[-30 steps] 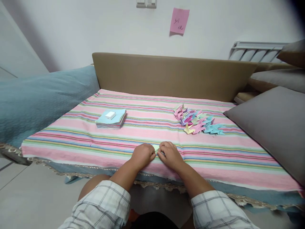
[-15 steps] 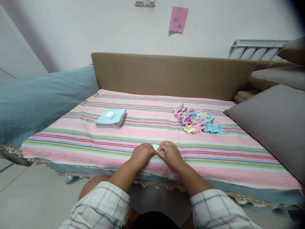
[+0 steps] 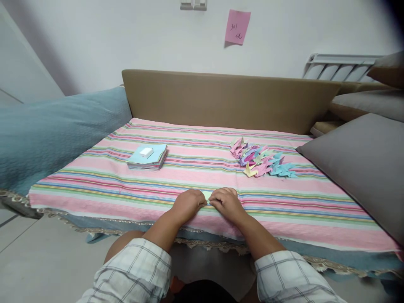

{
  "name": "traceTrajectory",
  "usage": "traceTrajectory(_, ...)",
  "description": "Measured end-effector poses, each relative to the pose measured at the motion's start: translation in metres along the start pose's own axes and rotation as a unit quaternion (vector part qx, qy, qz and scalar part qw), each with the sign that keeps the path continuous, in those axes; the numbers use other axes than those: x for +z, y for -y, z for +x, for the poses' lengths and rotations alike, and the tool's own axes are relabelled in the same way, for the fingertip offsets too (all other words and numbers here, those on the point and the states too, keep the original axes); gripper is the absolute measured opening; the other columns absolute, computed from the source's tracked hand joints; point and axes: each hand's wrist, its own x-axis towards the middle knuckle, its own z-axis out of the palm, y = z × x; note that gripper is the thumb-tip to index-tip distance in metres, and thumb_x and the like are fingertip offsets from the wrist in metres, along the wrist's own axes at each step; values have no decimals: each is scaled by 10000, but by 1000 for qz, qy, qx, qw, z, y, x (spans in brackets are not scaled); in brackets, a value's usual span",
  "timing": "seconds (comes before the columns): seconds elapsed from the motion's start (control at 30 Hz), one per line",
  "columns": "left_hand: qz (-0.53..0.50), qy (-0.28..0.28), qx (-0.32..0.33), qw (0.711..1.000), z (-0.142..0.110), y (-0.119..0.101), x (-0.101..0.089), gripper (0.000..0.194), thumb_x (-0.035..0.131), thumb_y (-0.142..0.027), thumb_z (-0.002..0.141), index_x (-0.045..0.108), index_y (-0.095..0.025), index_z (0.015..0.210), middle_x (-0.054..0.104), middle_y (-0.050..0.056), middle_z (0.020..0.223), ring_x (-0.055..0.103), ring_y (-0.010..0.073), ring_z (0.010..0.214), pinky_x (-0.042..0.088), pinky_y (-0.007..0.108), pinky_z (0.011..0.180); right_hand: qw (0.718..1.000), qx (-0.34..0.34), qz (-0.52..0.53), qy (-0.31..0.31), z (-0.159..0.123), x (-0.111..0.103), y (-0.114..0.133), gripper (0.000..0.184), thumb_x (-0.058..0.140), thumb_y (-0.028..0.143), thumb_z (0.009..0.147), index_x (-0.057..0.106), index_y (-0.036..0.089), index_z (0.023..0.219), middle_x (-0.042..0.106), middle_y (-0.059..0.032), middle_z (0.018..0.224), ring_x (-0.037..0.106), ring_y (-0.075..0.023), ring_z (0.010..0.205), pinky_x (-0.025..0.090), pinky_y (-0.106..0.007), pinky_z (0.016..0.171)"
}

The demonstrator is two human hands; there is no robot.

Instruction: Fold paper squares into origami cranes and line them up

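My left hand [image 3: 188,203] and my right hand [image 3: 226,202] rest side by side on the striped cloth [image 3: 104,185] near its front edge. Both have curled fingers pinching a small pale green piece of folded paper [image 3: 206,195] that shows between them; most of it is hidden under the fingertips. A stack of coloured paper squares [image 3: 148,158] with a small white block [image 3: 146,152] on top lies further back on the left. A heap of folded paper cranes [image 3: 261,160] in pink, purple, yellow and blue lies further back on the right.
A tan sofa back [image 3: 227,99] runs behind the cloth. A teal blanket [image 3: 47,134] covers the left arm. Grey cushions [image 3: 362,164] crowd the right side. A pink note [image 3: 237,27] hangs on the white wall. Tiled floor lies below left.
The hands stay pressed together on the paper; the fingers shift slightly, and a little more of the green paper shows between them than a second ago.
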Motion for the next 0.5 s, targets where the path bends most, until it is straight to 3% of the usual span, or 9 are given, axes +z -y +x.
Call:
traceTrajectory(0.13, -2, -2, -54, 999, -2, -4, -5, 103, 544, -233, 827, 637, -213, 867, 662, 14, 854, 587, 165, 836, 418, 250, 724, 1000, -6, -6, 6, 1, -1, 2, 57, 612, 214, 804, 658, 242, 786, 686, -6, 911, 564, -166, 889, 268, -348, 840)
traceTrajectory(0.2, -2, -10, -76, 997, -2, -6, -5, 146, 573, -264, 807, 616, -217, 938, 663, 18, 883, 588, 174, 849, 419, 252, 712, 1000, -7, -8, 7, 1, -2, 4, 63, 604, 206, 805, 651, 236, 776, 683, -2, 907, 562, -162, 884, 264, -343, 834)
traceTrajectory(0.5, 56, -27, -58, 996, 5, -8, 4, 184, 486, -203, 846, 656, -198, 774, 662, 33, 787, 587, 166, 782, 406, 256, 687, 1000, -9, -16, 8, 0, -2, 6, 67, 579, 198, 812, 638, 231, 815, 679, 3, 900, 553, -162, 882, 259, -330, 828)
